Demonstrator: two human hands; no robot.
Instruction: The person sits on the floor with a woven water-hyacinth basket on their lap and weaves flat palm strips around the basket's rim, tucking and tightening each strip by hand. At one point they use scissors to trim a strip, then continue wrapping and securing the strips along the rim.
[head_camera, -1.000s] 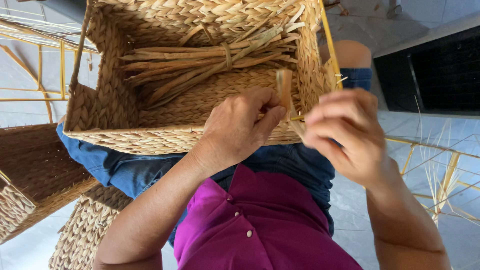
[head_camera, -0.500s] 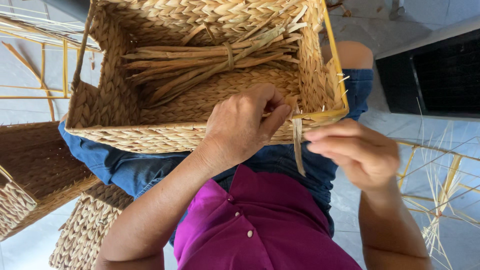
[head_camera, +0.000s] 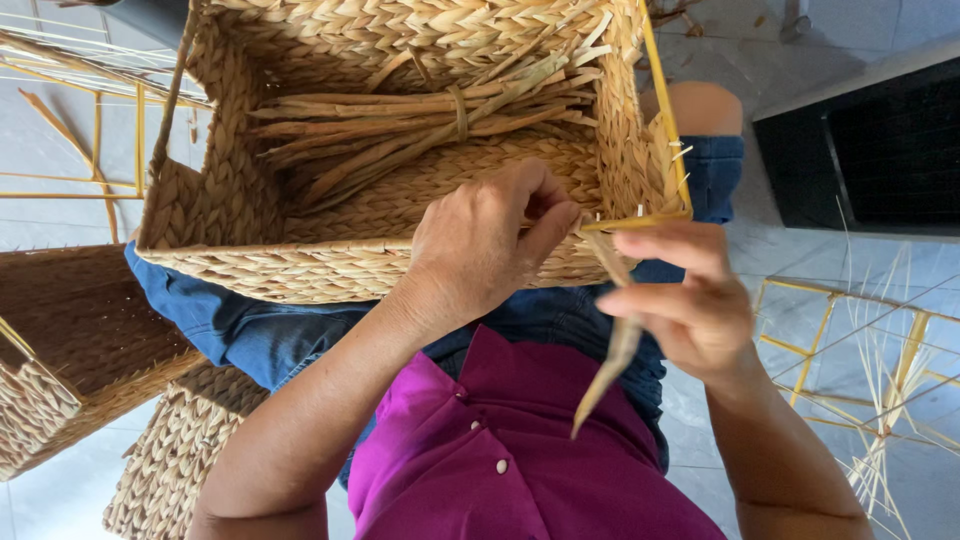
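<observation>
Nearest the camera, at lower centre of the frame: a magenta buttoned shirt (head_camera: 520, 460) above blue denim shorts (head_camera: 250, 330). Right hand (head_camera: 690, 300), centre right: fingers curled, pinching a flat dried reed strand (head_camera: 612, 340) that ran from the basket's near corner down to a loose pointed tip. Left hand (head_camera: 490, 245), centre: closed over the near rim of the woven basket (head_camera: 300, 265), thumb and fingers pressed at the same corner. The basket rested on the lap, filling the upper centre, a yellow wire frame edge (head_camera: 665, 130) showing along its right wall. Inside it lay a tied reed bundle (head_camera: 430, 120). Lower left: two more woven baskets (head_camera: 70, 350) on the tiled floor (head_camera: 740, 50). Right edge: bare yellow frames (head_camera: 880, 350).
</observation>
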